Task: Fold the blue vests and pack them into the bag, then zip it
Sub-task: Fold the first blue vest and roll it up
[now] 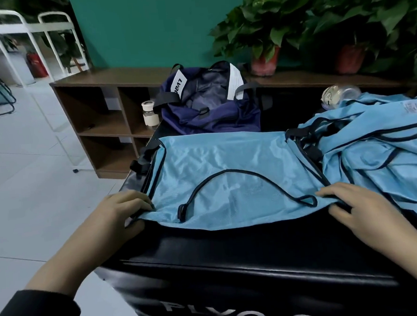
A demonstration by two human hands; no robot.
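A white metal rack (27, 34) stands at far left on the pale tiled floor (19, 157), with a red cylinder (36, 65) behind it. Next comes a brown wooden shelf unit (97, 111) against the teal wall (145, 27); one cubby holds a small dark item, too small to identify. A small capped bottle (149, 114) stands at the far left corner of the black padded box (233, 266) that serves as the work surface.

The person's left hand (123, 212) pinches the near left corner of a blue vest (227, 164), fingers curled over the black-trimmed edge and thumb below it. The vest lies spread flat across the top of the box, its black-edged neckline facing the camera.

Behind the vest, at the box's far edge, sits the navy bag (209, 101), mouth gaping open, white tags on its rim. Its grey lining shows; whether anything lies inside cannot be told.

The right hand (359, 209) grips the vest's near right corner in the same way, fingers on top of the fabric and thumb below.

To the right, a heap of unfolded blue vests (377, 147) lies crumpled, touching the spread vest. A clear container (340, 94) lies on its side just behind the heap; its contents are unclear. Potted plants (268, 27) in red pots line the shelf top beyond.
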